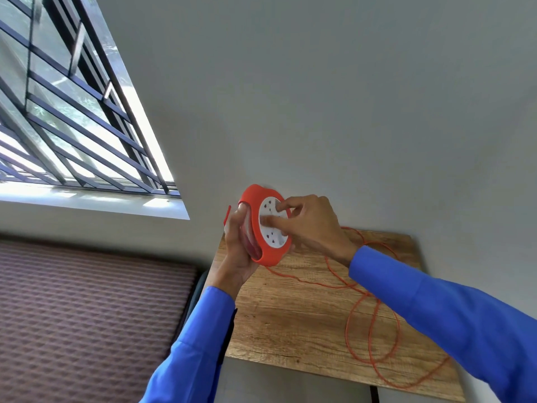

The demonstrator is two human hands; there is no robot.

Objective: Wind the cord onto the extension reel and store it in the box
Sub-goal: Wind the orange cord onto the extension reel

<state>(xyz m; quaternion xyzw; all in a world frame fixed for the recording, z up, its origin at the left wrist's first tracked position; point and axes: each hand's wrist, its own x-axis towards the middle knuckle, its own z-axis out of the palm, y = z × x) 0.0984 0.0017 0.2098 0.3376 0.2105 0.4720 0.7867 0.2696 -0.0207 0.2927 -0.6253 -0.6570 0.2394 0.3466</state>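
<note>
An orange extension reel (255,196) with a white socket face is held upright above the far left corner of a wooden table (290,321). My left hand (239,251) grips its back and lower edge. My right hand (308,222) rests its fingers on the white socket face. A thin orange cord (374,324) runs from the reel's bottom and lies in loose loops across the table's right half, partly hidden under my right sleeve. No box is in view.
A grey wall stands right behind the table. A barred window (72,112) with a white sill is at the upper left. A bed or mattress with a brown patterned cover (87,315) lies to the left of the table.
</note>
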